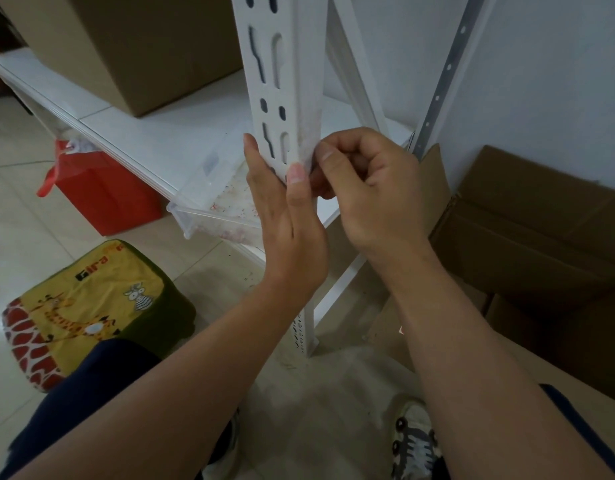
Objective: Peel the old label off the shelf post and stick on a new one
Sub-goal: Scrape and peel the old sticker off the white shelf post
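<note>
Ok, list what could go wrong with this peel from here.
The whitish old label looks thin and patchy on the white slotted metal shelf post, so it may tear and leave residue where the right hand pinches it. The left hand braces the post near its slots and edge, so a slip could scrape fingers.

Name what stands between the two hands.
In the head view, the white shelf post stands between the left hand and the right hand, both touching it.
</note>
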